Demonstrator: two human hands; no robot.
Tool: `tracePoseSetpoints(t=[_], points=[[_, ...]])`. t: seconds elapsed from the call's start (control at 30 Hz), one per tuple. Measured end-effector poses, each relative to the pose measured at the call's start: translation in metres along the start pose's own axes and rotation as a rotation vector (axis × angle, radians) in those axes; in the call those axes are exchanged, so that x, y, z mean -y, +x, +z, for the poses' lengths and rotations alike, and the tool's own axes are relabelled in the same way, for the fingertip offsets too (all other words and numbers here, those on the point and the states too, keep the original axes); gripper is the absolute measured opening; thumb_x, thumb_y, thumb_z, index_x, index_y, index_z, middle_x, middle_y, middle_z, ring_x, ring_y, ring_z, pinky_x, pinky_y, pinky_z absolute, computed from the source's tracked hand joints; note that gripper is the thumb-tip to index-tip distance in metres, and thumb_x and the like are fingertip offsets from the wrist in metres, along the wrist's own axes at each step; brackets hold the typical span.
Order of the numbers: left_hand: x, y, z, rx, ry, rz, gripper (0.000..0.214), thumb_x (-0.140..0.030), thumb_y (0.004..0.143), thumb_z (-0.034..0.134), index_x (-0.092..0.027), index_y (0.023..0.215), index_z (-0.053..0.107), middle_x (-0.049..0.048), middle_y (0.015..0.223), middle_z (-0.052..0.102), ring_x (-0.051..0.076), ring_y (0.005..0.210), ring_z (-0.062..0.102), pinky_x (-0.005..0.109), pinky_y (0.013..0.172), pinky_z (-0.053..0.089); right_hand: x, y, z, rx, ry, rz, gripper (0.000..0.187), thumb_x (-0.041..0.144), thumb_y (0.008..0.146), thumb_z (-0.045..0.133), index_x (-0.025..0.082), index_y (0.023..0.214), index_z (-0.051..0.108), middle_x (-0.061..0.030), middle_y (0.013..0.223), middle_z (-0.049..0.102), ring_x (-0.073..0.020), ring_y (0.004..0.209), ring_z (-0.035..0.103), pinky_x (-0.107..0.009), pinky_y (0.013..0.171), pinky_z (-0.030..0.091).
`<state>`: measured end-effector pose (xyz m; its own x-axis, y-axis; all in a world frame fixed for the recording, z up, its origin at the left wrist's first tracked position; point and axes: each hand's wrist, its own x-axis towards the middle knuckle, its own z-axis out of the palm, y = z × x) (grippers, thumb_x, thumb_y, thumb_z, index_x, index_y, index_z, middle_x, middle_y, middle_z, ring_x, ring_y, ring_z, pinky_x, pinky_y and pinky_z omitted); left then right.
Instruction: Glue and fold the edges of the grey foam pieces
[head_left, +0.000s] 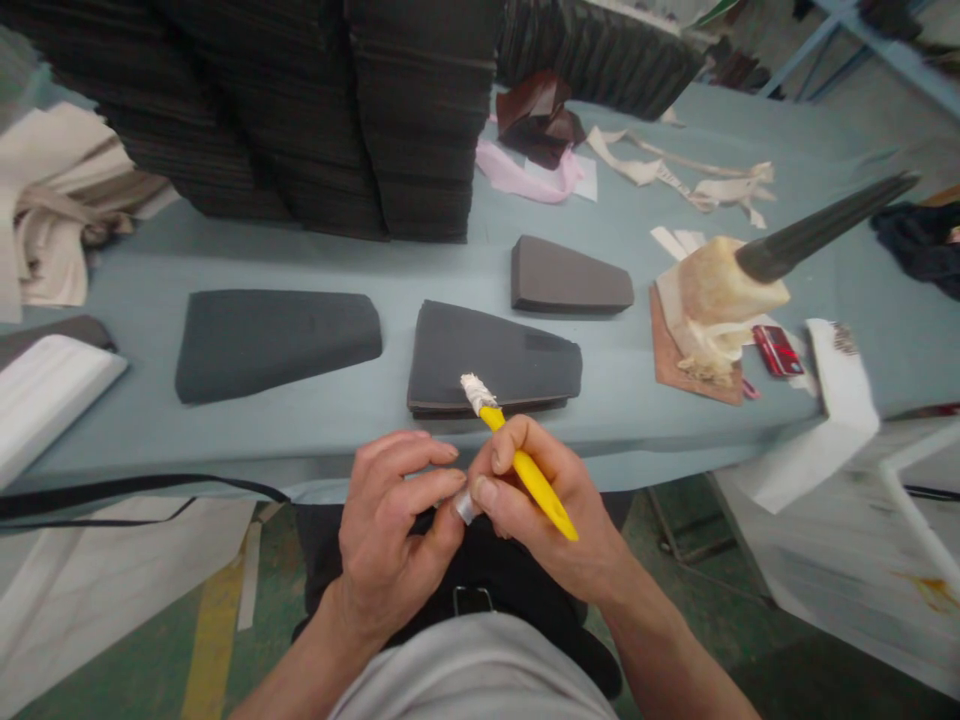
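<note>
My right hand (pixel 559 500) is closed around a yellow-handled brush (pixel 536 480), whose whitish, crusted tip points away from me. Its thumb and fingertips meet those of my left hand (pixel 397 515) just in front of the table edge. Between the fingertips shows a small silvery piece (pixel 465 507); I cannot tell whether it is a loose strip or wrapped on my left thumb. The left hand's fingers are bent and pinched at it. Just beyond the brush tip lies a short stack of dark grey tapered sheets (pixel 495 350).
Left on the table (pixel 315 430) is another dark tapered sheet (pixel 277 340). A brown-grey stack (pixel 570 275) lies behind. Tall black stacks (pixel 300 120) rise at the back. At right, a dark stick stands in a crusted pale container (pixel 724 285), near a red box (pixel 778 350).
</note>
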<state>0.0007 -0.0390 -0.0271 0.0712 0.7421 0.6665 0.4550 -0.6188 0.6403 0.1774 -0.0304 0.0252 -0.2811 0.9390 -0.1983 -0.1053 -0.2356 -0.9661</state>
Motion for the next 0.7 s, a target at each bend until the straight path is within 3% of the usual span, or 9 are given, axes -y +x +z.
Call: tracePoseSetpoints(t=[0.1, 0.2, 0.33, 0.43, 0.57, 0.6, 0.7], points=[[-0.007, -0.004, 0.0, -0.003, -0.128, -0.097, 0.021, -0.009, 0.096, 0.073, -0.026, 0.109, 0.069, 0.0028, 0.104, 0.079, 0.02, 0.098, 0.074, 0.038, 0.094, 0.06, 0.0, -0.002, -0.001, 0.024, -0.026, 0.011, 0.028, 0.032, 0.094, 0.078, 0.024, 0.09, 0.051, 0.0044, 0.081, 0.062, -0.0078, 0.064, 0.049, -0.021, 0.059, 0.043], [-0.019, -0.009, -0.002, -0.012, -0.316, -0.293, 0.014, -0.013, 0.101, 0.07, -0.025, 0.108, 0.071, 0.0023, 0.098, 0.078, 0.016, 0.092, 0.075, 0.029, 0.083, 0.059, -0.001, -0.005, -0.002, 0.006, -0.119, 0.004, 0.028, 0.038, 0.098, 0.077, 0.024, 0.09, 0.054, 0.004, 0.08, 0.06, -0.0083, 0.065, 0.05, -0.021, 0.058, 0.043], [-0.033, -0.018, -0.018, -0.013, -0.434, -0.576, 0.01, -0.023, 0.106, 0.068, -0.023, 0.097, 0.072, 0.0038, 0.088, 0.077, 0.017, 0.083, 0.073, 0.029, 0.078, 0.057, -0.007, -0.006, 0.0, 0.015, -0.15, 0.004, 0.034, 0.05, 0.1, 0.075, 0.025, 0.091, 0.053, 0.0033, 0.077, 0.061, -0.0097, 0.061, 0.051, -0.021, 0.055, 0.046], [-0.045, -0.023, -0.053, -0.016, -0.493, -0.664, 0.012, -0.03, 0.105, 0.073, -0.025, 0.094, 0.073, 0.0033, 0.084, 0.077, 0.016, 0.077, 0.071, 0.028, 0.071, 0.054, -0.009, -0.005, 0.001, 0.002, -0.167, -0.018, 0.036, 0.052, 0.099, 0.076, 0.026, 0.09, 0.054, 0.0018, 0.077, 0.064, -0.0108, 0.06, 0.055, -0.021, 0.054, 0.048], [-0.047, -0.035, -0.121, -0.005, -0.754, -0.654, 0.01, -0.037, 0.104, 0.072, -0.03, 0.097, 0.072, 0.0, 0.064, 0.063, 0.017, 0.06, 0.06, 0.029, 0.055, 0.047, -0.009, -0.002, 0.0, 0.006, -0.211, -0.017, 0.035, 0.05, 0.097, 0.078, 0.026, 0.087, 0.056, 0.0007, 0.075, 0.064, -0.0118, 0.059, 0.059, -0.02, 0.053, 0.05], [-0.041, -0.04, -0.136, -0.078, -0.773, -0.659, 0.013, -0.04, 0.101, 0.075, -0.03, 0.093, 0.071, -0.0016, 0.059, 0.058, 0.016, 0.055, 0.055, 0.028, 0.053, 0.046, -0.01, -0.001, -0.001, 0.022, -0.219, -0.006, 0.034, 0.05, 0.097, 0.078, 0.026, 0.087, 0.056, 0.0004, 0.075, 0.064, -0.0118, 0.057, 0.058, -0.02, 0.052, 0.05], [-0.005, -0.056, -0.169, -0.581, -0.502, -1.004, 0.046, -0.049, 0.076, 0.098, -0.022, 0.072, 0.061, -0.0017, 0.062, 0.056, 0.015, 0.059, 0.051, 0.029, 0.059, 0.052, -0.017, -0.001, -0.002, 0.04, -0.213, -0.002, 0.033, 0.051, 0.096, 0.078, 0.027, 0.086, 0.058, -0.0009, 0.073, 0.065, -0.0126, 0.052, 0.055, -0.023, 0.048, 0.05]])
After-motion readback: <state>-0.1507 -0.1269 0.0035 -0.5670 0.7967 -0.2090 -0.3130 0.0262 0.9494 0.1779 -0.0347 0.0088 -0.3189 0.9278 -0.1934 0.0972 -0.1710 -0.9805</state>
